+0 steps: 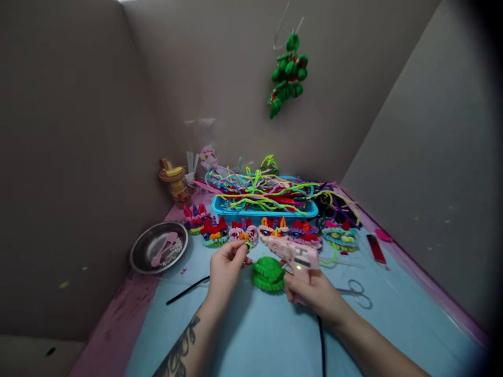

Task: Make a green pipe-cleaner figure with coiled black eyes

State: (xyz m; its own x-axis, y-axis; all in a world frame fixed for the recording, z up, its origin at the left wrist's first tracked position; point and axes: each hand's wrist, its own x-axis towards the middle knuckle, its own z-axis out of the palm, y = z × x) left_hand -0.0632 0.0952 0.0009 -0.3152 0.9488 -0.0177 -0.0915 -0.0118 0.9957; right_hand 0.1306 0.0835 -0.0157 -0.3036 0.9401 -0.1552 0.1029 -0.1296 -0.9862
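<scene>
The round, ribbed green pipe-cleaner disc point(268, 274) lies flat on the light-blue surface point(251, 335), between the two hands and just below the nozzle of the pink plastic hot-glue gun point(293, 254). It is fuzzy, coiled in layers and bright green throughout. The left hand point(227, 266) has its fingers point(240, 250) pinched closed on a small bright-green pipe-cleaner scrap point(248, 245), held just above and left of the disc. The right hand point(314, 290) wraps its fingers around the glue gun's grip. A green light glows on the gun's body, and its black cord point(322, 340) runs toward the camera.

Close behind the hands stands a row of colourful pipe-cleaner figures point(275, 230), then a blue plastic tray point(267, 213) heaped with loose pipe cleaners. A round metal bowl point(146, 242) holding a pink spoon sits to the left. A black pipe cleaner point(186, 290) lies near the left wrist, and steel scissors point(357, 293) lie just right of the right hand.
</scene>
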